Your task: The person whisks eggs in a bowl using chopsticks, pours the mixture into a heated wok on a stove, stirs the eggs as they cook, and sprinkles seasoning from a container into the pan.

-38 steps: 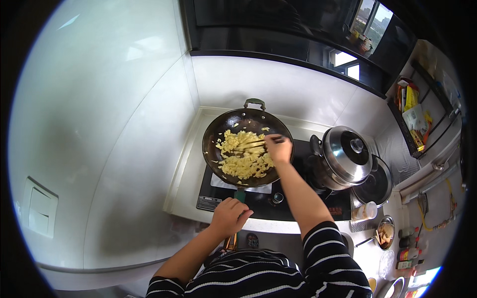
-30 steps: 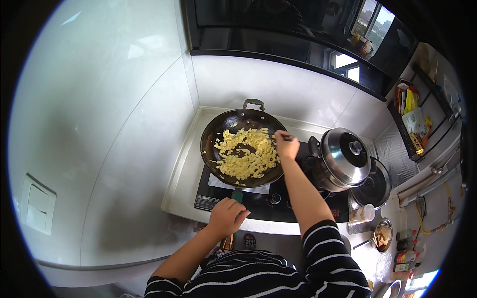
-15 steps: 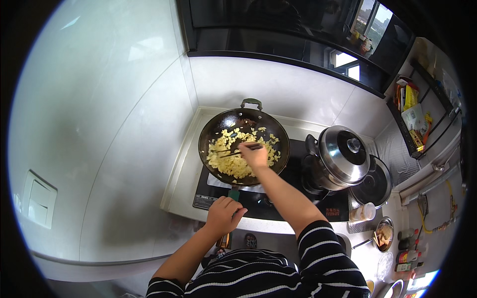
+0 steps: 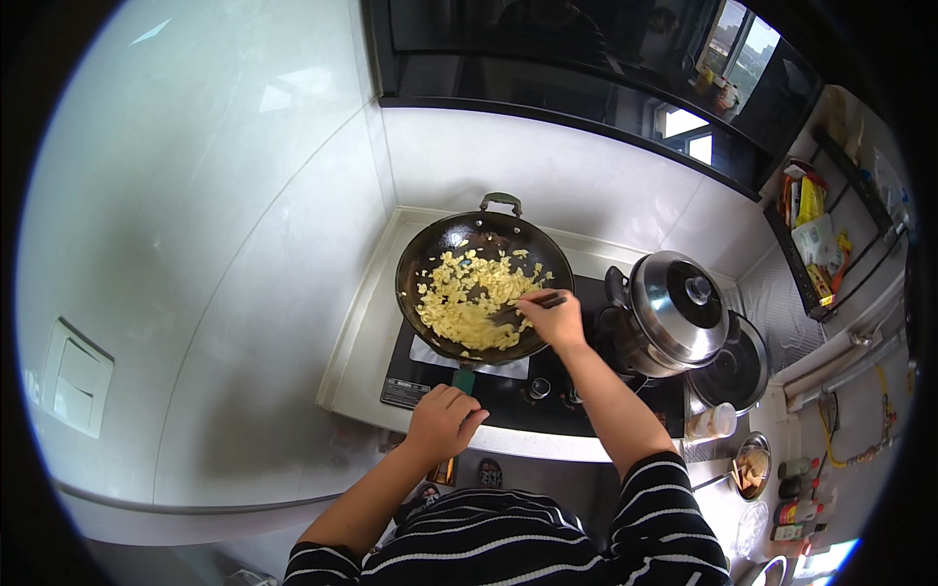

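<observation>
A dark wok (image 4: 542,252) rests on the stove, holding loose yellow pieces that look like scrambled egg (image 4: 467,298). My left hand (image 4: 443,422) is closed round the wok's green handle (image 4: 464,380) at the near side. Over the wok's right rim, my right hand (image 4: 554,317) grips dark chopsticks (image 4: 554,301), and their tips reach down into the egg. The tips are blurred. At the far rim stands a loop handle (image 4: 501,202).
To the right on the black stove (image 4: 410,366) stands a lidded steel pot (image 4: 676,305), with a dark pan (image 4: 740,366) beside it. A jar (image 4: 713,421), a bowl (image 4: 751,467) and several bottles (image 4: 799,511) line the right counter. A wall rack (image 4: 811,234) hangs above.
My right hand has moved right with the chopsticks, from the middle of the wok to its right rim. The egg pieces have shifted. My left hand stays on the handle.
</observation>
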